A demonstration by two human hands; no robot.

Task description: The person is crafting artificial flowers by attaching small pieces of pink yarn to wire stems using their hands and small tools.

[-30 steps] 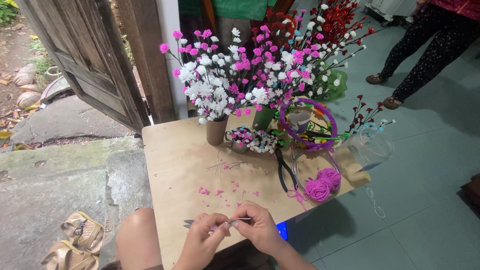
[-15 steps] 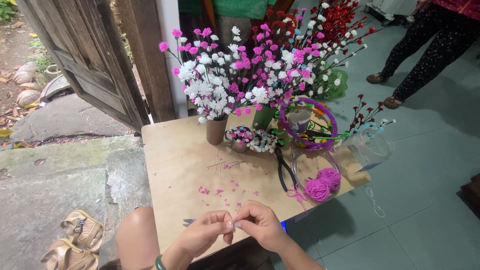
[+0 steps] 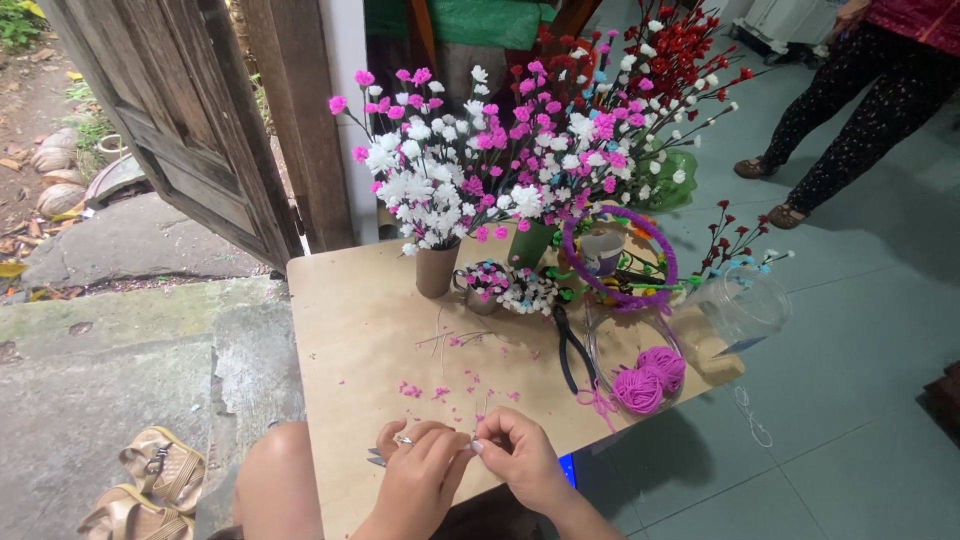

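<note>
- Wire (image 3: 470,441), thin and pale, is pinched between the fingertips of both hands at the near edge of the tabletop (image 3: 350,330); it is so fine that its length and ends are hard to make out.
- Left hand (image 3: 418,478) is curled, fingertips pressed together on the wire; a small metal tool (image 3: 376,458) pokes out from under it, mostly hidden, so its kind is unclear.
- Right hand (image 3: 520,455) is curled too, thumb and forefinger nipping the same wire, touching the left fingertips.
- Both forearms and a bare knee (image 3: 280,485) are cut off by the lower frame edge.
- Pink scraps (image 3: 410,389), tiny and crumb-like, lie scattered on the plain light wood tabletop just beyond the hands.
- Black-handled pliers (image 3: 572,347) lie farther back, beside a clear round plastic container (image 3: 600,345) holding two fuzzy magenta yarn balls (image 3: 650,378).
- A purple fuzzy hoop (image 3: 668,262) rings a small cup (image 3: 602,252); what lies inside is a jumble.
- A brown cardboard tube (image 3: 436,268) stands upright with handmade pink and white flower sprays (image 3: 450,180); red sprays (image 3: 680,50) rise behind, their vase hidden.
- A clear jar (image 3: 748,300) sits at the tabletop's far right corner.
- Tan sandals (image 3: 150,480) lie on the rough stone step (image 3: 120,350), beside a weathered wooden door (image 3: 190,130).
- Another person's legs (image 3: 850,120) in dark patterned trousers stand on the grey tiled floor (image 3: 850,400), upper body cut off.
</note>
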